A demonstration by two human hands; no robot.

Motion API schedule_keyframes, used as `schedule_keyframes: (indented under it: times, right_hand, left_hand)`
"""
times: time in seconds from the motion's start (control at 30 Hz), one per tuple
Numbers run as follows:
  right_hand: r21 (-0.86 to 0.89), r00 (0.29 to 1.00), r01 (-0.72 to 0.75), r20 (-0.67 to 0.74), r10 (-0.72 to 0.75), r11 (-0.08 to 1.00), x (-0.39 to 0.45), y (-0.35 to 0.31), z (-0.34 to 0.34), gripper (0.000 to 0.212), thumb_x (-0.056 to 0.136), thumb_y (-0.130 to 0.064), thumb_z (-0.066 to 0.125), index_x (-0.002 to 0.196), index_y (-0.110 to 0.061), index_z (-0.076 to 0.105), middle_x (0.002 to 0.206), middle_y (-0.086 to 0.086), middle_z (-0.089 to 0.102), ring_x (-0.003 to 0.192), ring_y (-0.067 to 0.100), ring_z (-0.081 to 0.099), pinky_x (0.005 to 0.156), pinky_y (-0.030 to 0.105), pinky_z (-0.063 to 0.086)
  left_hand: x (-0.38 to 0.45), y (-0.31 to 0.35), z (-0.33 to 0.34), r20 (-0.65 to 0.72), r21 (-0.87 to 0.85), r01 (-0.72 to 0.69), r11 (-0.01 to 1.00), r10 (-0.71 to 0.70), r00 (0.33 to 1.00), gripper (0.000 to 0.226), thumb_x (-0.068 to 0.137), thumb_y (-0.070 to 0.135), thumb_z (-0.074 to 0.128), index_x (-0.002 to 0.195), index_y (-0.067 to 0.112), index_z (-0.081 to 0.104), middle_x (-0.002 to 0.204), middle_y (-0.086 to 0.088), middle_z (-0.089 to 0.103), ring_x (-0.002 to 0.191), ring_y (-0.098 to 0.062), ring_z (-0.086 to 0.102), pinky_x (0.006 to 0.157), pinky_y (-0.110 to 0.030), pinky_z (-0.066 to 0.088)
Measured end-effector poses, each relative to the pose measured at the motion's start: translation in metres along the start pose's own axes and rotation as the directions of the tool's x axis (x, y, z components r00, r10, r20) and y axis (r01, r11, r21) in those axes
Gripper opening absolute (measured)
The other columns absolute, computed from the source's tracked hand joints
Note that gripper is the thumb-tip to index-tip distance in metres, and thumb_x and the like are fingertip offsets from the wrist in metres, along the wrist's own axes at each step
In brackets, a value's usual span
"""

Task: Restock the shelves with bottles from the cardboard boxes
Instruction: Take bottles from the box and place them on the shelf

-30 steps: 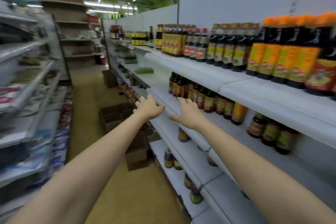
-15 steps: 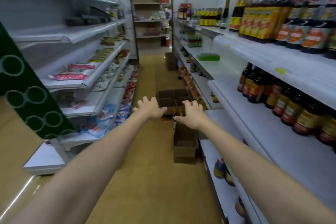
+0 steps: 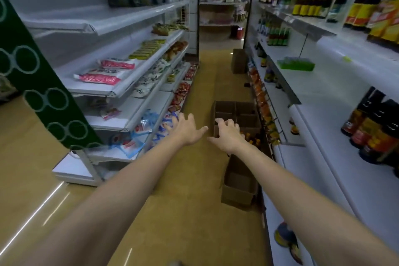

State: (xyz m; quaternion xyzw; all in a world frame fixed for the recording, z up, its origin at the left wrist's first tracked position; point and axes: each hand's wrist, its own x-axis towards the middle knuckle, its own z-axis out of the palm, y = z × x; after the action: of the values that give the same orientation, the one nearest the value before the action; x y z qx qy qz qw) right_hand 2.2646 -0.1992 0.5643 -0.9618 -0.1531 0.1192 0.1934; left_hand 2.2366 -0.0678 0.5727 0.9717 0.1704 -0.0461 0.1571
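Both hands empty, fingers spread: my left hand (image 3: 187,130), right hand (image 3: 228,136). Risk: tripping over nearer cardboard box (image 3: 238,183) reaching orange-capped bottles (image 3: 253,139).

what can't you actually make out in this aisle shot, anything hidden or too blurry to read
- Head view: bottle labels on the right shelves are blurred; no text is readable.
- Head view: the far cardboard box is partly covered by the right hand; how many bottles sit beside it is unclear.
- Head view: the near cardboard box shows no contents from this angle.
- Head view: the left hand hides the floor behind it.
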Motion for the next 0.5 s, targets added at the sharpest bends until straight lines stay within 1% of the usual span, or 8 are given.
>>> schedule_keyframes:
  times: [0.1, 0.2, 0.3, 0.4, 0.5]
  right_hand:
    - [-0.012, 1.000, -0.016, 0.012, 0.017, 1.000, 0.052, -0.004, -0.003, 0.074, 0.092, -0.045, 0.057, 0.151, -0.023, 0.018, 0.153, 0.011, 0.018, 0.141, 0.034, 0.016, 0.109, 0.053, 0.031]
    - [-0.034, 0.999, -0.039, -0.001, 0.039, 0.999, 0.111, -0.013, -0.009, 0.075, 0.092, -0.045, 0.057, 0.151, -0.021, 0.018, 0.154, 0.012, 0.018, 0.142, 0.033, 0.016, 0.110, 0.053, 0.026]
    - [-0.045, 0.998, -0.066, -0.009, 0.065, 0.997, 0.168, -0.028, -0.021, 0.076, 0.093, -0.043, 0.057, 0.152, -0.020, 0.015, 0.155, 0.012, 0.016, 0.143, 0.033, 0.015, 0.111, 0.052, 0.024]
    - [-0.013, 0.997, -0.076, -0.025, 0.076, 0.997, 0.222, -0.038, -0.030, 0.076, 0.093, -0.042, 0.057, 0.152, -0.019, 0.014, 0.155, 0.012, 0.016, 0.142, 0.033, 0.016, 0.112, 0.052, 0.023]
    - [0.028, 0.995, -0.093, -0.023, 0.094, 0.995, 0.268, -0.039, -0.031, 0.075, 0.093, -0.043, 0.056, 0.151, -0.020, 0.014, 0.153, 0.012, 0.019, 0.141, 0.033, 0.018, 0.110, 0.052, 0.025]
  left_hand:
    - [0.052, -0.005, -0.001, 0.015, -0.019, -0.017, 1.000, 0.017, 1.000, 0.072, 0.092, 0.061, 0.040, 0.146, 0.015, 0.026, 0.155, -0.015, 0.015, 0.142, -0.039, 0.011, 0.112, -0.060, 0.016]
    - [0.115, -0.015, -0.008, 0.022, -0.036, -0.038, 0.999, 0.039, 0.999, 0.073, 0.091, 0.063, 0.039, 0.146, 0.016, 0.026, 0.154, -0.014, 0.016, 0.141, -0.039, 0.013, 0.111, -0.060, 0.017]
    - [0.183, -0.025, -0.027, 0.044, -0.048, -0.055, 0.997, 0.057, 0.997, 0.076, 0.089, 0.065, 0.039, 0.146, 0.016, 0.026, 0.153, -0.014, 0.018, 0.141, -0.039, 0.015, 0.110, -0.058, 0.022]
    - [0.246, -0.033, -0.048, 0.008, -0.040, -0.082, 0.996, 0.082, 0.997, 0.073, 0.090, 0.063, 0.041, 0.142, 0.013, 0.031, 0.153, -0.015, 0.020, 0.139, -0.039, 0.018, 0.110, -0.057, 0.023]
    - [0.296, -0.035, -0.050, -0.012, -0.056, -0.083, 0.995, 0.082, 0.997, 0.071, 0.091, 0.061, 0.043, 0.141, 0.012, 0.033, 0.152, -0.015, 0.021, 0.139, -0.038, 0.020, 0.109, -0.055, 0.025]
